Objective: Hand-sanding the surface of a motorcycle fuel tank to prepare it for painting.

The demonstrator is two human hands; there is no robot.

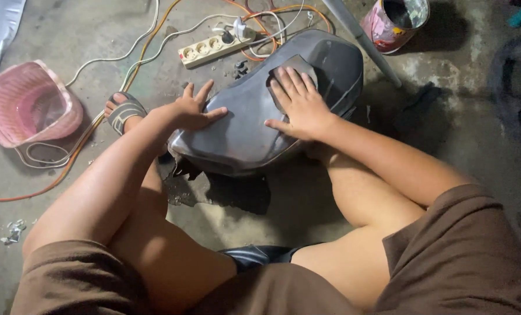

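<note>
On grey panel (pixel 243 128) | left hand (pixel 190 112) flat, splayed | right hand (pixel 298 102) presses, seemingly, sandpaper (pixel 292 67)

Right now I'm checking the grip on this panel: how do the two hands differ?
The left hand rests on the curved grey metal panel near its left edge, fingers spread; the right hand lies higher, pressing a dark sanding sheet with fingers together. Both lie flat, palms down, on the panel.

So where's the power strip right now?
The power strip lies on the concrete floor at the top of the head view, just beyond the grey panel that both hands press on, among white and orange cables.
</note>
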